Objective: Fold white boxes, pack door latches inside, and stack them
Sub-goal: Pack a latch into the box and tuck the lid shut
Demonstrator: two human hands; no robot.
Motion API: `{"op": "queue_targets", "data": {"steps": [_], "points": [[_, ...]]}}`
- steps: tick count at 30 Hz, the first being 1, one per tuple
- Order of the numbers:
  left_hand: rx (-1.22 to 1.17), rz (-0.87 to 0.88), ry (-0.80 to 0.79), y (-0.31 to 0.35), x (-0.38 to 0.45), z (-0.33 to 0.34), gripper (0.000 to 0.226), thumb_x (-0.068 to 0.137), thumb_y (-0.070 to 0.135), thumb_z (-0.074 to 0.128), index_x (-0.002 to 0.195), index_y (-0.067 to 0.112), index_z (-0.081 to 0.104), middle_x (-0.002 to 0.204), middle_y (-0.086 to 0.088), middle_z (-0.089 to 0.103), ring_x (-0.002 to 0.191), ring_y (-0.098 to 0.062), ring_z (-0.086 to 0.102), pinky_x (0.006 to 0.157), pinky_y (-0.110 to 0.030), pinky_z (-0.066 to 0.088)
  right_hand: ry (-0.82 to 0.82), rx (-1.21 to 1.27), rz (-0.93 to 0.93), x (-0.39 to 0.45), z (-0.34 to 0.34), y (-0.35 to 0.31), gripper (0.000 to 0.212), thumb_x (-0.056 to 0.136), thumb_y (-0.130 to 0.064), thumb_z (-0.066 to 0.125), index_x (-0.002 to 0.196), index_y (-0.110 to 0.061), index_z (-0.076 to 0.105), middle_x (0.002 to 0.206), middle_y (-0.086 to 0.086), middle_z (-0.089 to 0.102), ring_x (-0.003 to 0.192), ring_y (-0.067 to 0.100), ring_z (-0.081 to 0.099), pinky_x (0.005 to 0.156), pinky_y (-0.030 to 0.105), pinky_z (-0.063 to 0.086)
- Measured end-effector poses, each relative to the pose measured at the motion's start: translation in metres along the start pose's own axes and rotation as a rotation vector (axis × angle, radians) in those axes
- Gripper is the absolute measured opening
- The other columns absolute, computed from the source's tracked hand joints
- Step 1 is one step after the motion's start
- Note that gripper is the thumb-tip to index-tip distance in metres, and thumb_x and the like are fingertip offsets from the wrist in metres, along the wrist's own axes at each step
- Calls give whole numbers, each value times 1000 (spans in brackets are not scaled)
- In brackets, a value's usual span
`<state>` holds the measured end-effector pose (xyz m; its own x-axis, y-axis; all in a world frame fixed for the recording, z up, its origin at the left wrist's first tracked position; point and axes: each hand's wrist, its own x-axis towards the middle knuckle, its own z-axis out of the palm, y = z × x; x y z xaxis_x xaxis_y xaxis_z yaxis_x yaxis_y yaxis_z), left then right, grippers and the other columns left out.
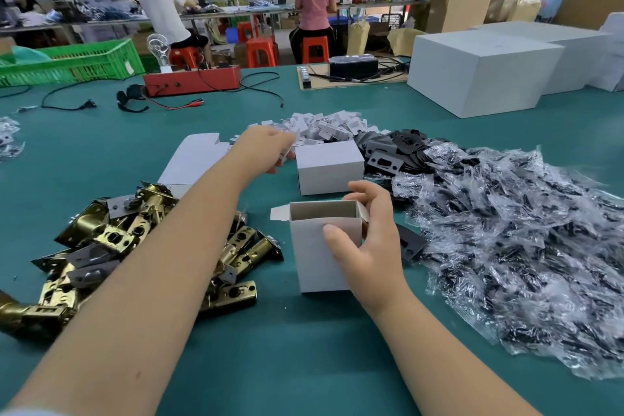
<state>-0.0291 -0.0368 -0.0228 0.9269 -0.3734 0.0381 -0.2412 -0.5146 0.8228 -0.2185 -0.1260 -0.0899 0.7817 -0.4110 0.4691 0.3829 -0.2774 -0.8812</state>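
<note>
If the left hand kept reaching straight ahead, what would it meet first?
Probably the pile of small white folded pieces just beyond the left hand, though depth is unclear; the closed white box sits to its right.

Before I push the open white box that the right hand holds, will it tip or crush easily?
Probably yes to both. The open box stands taller than wide and looks empty inside, so a push near its top may tip it. Its walls look like thin card, so they would likely dent under a firm squeeze. The right hand steadies it for now.

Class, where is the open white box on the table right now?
In the head view, the open white box stands centre, gripped by the right hand, right of the brass latches.
</note>
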Motion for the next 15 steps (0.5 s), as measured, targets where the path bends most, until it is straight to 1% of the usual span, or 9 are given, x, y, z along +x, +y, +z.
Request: {"op": "queue_targets", "data": {"steps": [1, 2, 4, 6, 7, 9, 11, 13, 15], "points": [[-147, 11, 4, 11, -18, 1, 21, 93, 22, 52, 83, 10, 66, 84, -2, 67, 62, -11, 53, 59, -23, 53, 4, 1, 9, 0, 0, 0, 46, 64, -45, 52, 108, -36, 42, 100, -19, 47, 90, -12, 50, 74, 4, 37], [-228, 57, 0, 19, -38, 0, 17, 93, 23, 53, 87, 17, 68, 84, 1, 68, 61, -7, 55, 56, -18, 52, 8, 2, 20, 0, 0, 0, 48, 63, -45, 53, 109, -38, 41, 99, -19, 47, 89, -10, 51, 73, 5, 38], [-205, 221, -53, 27, -77, -3, 12, 92, 29, 60, 101, 32, 67, 85, 16, 69, 64, 4, 59, 55, -9, 48, 14, 1, 39, -1, -1, 2, 48, 65, -41, 58, 110, -40, 40, 99, -20, 48, 86, -7, 52, 75, 12, 42], [-81, 347, -86, 26, -108, -8, 23, 83, 35, 72, 104, 42, 64, 90, 28, 68, 79, 14, 61, 65, -2, 45, 11, 0, 50, -1, -2, 3, 47, 69, -32, 61, 111, -41, 39, 101, -18, 49, 86, -4, 53, 78, 20, 45], [-5, 390, -80, 27, -119, -9, 24, 80, 33, 75, 99, 42, 65, 92, 28, 67, 84, 16, 60, 68, -1, 42, 9, -3, 46, -1, -2, 3, 47, 70, -30, 61, 111, -41, 39, 101, -16, 50, 87, -3, 53, 78, 20, 45], [177, 448, -83, 30, -130, -10, 26, 80, 24, 75, 93, 44, 64, 94, 24, 63, 79, 17, 55, 67, 1, 37, 7, -16, 26, -3, -3, 3, 47, 71, -28, 61, 110, -41, 39, 101, -16, 49, 88, -7, 51, 76, 14, 42], [356, 444, -149, 36, -132, -9, 29, 85, 20, 67, 105, 41, 66, 103, 20, 53, 78, 20, 48, 68, 2, 34, 3, -19, 24, -4, -3, 3, 47, 71, -29, 61, 110, -42, 39, 100, -18, 47, 89, -10, 49, 74, 8, 39], [470, 449, -212, 42, -131, -10, 39, 87, 15, 61, 120, 35, 64, 107, 15, 56, 81, 22, 46, 70, 3, 33, 2, -16, 34, -3, -4, 4, 48, 69, -37, 61, 111, -43, 38, 100, -17, 46, 88, -9, 48, 74, 9, 39], [494, 463, -242, 49, -130, -11, 47, 85, 10, 59, 127, 32, 61, 103, 16, 61, 78, 23, 47, 69, 4, 34, 4, -20, 33, -2, -3, 4, 51, 64, -47, 56, 111, -44, 37, 100, -15, 47, 85, -5, 48, 73, 13, 41]]}}
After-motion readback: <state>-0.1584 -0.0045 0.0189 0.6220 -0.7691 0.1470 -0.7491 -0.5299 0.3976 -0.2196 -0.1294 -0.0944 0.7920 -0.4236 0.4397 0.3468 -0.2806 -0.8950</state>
